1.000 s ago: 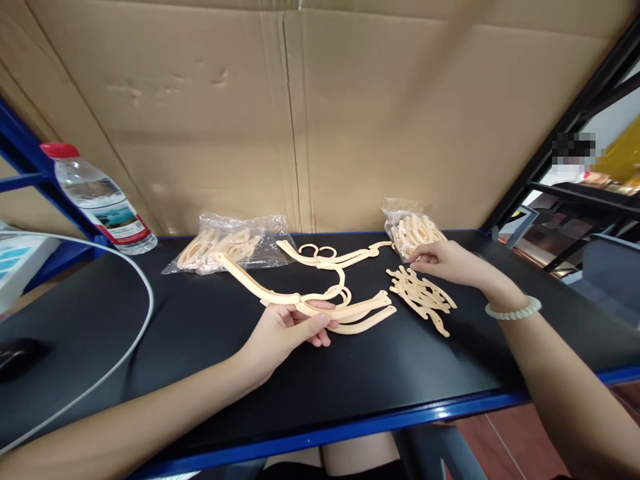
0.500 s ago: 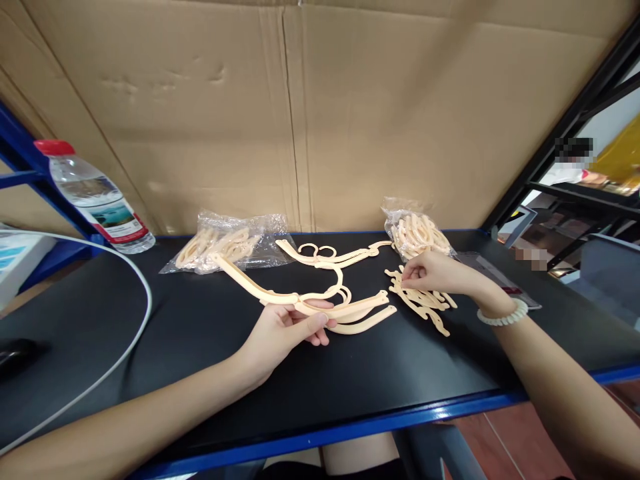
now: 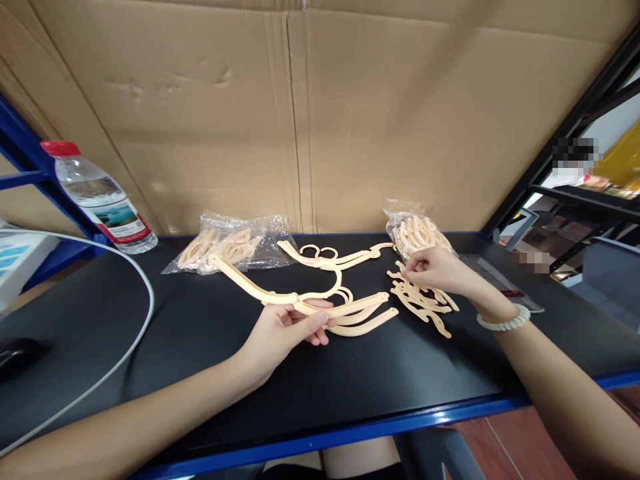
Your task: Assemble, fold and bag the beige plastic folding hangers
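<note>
In my left hand (image 3: 285, 327), thumb and fingers close on a beige folding clothes hanger (image 3: 255, 287); its hook curves up and its arms spread left and right. More hanger parts (image 3: 363, 327) lie on the table just behind and right of these fingers. My right hand (image 3: 437, 270) is pinched at the back left edge of a pile of thin, wavy beige hanger pieces (image 3: 425, 303). One piece (image 3: 395, 273) reaches the fingertips, which partly hide it. Another hanger (image 3: 325, 260) with round hooks lies behind, in the middle.
Clear plastic bags of beige hanger parts lie back left (image 3: 225, 247) and back right (image 3: 417, 230). A water bottle (image 3: 107, 207) with a red cap, a white cable (image 3: 145, 300) and a black mouse (image 3: 17, 353) are at left. Cardboard (image 3: 200, 120) walls the table's back.
My right hand has risen very slightly at the pile, its fingertips still pinched. My left hand keeps the hanger in the same place. The view has shifted a little.
</note>
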`<state>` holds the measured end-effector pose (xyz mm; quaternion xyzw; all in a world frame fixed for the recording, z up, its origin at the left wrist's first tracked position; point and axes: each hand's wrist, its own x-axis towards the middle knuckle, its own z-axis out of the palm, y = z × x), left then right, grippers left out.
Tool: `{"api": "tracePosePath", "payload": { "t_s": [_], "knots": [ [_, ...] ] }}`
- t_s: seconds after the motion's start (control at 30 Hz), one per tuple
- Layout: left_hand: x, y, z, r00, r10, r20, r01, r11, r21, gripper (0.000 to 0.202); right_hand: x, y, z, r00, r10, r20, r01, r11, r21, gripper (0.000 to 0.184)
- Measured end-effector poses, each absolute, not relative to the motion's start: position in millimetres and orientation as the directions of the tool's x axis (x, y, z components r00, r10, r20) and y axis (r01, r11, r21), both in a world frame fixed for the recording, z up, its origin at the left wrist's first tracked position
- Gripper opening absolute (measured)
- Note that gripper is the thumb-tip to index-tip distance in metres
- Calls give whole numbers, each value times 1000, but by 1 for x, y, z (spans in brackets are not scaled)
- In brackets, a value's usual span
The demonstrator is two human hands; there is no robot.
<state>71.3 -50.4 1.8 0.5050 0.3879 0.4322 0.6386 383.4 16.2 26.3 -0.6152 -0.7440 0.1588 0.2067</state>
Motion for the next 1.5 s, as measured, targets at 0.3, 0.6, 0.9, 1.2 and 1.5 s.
{"api": "tracePosePath", "payload": {
  "t_s": [0.3, 0.6, 0.9, 1.2, 1.5],
  "knots": [
    [69, -49, 0, 333, 943, -19, -167, 79, 983, 26, 369, 3, 37, -237, 924, 300, 481, 380, -790, 19],
    [68, -48, 3, 302, 953, 21, -198, 41, 979, 23, 356, -5, 36, -259, 946, 195, 132, 235, -963, 26],
    [68, -47, 8, 242, 970, 25, -211, 27, 977, 25, 351, -10, 37, -279, 952, 125, 104, 160, -982, 38],
    [66, -47, 9, 222, 975, 5, -231, 47, 972, 26, 345, -11, 36, -287, 958, 6, -64, -13, -998, 40],
    [64, -45, 8, 218, 976, -2, -233, 54, 971, 26, 346, -6, 30, -253, 967, -28, 52, -16, -999, 44]
  ]
}}
